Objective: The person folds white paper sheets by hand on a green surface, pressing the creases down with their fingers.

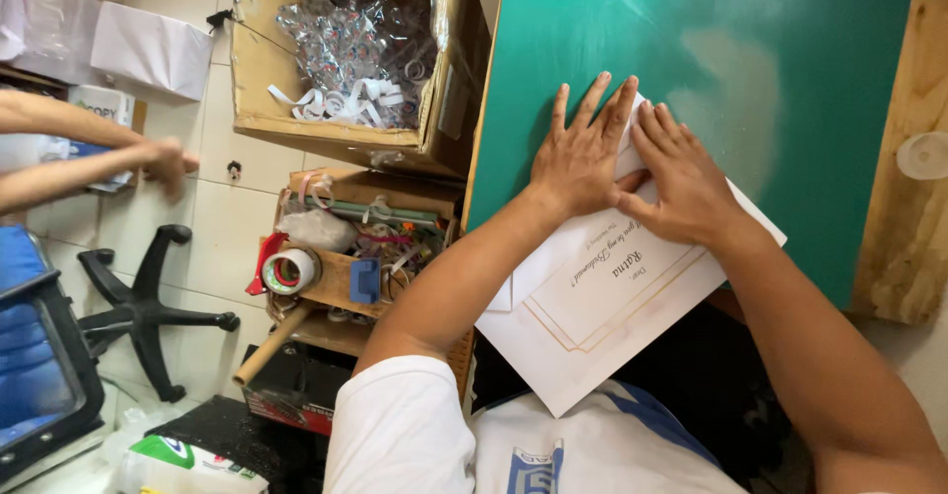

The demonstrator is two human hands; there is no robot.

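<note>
Green counter (750,49), one item: white card (602,301) under both hands. Left hand (581,158), right hand (681,183): fingers spread flat, pressing its far fold. Crease seemingly formed; near half unfolded, overhanging.

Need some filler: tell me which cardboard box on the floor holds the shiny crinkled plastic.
The larger open box farthest from the person; the smaller one holds tape and tools.

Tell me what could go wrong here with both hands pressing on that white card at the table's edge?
The white card hangs well past the edge of the green table toward the person's lap, so it might bend or slip off if the left hand and right hand ease up. The palms press flat on the card, which could smudge or crease it.
</note>
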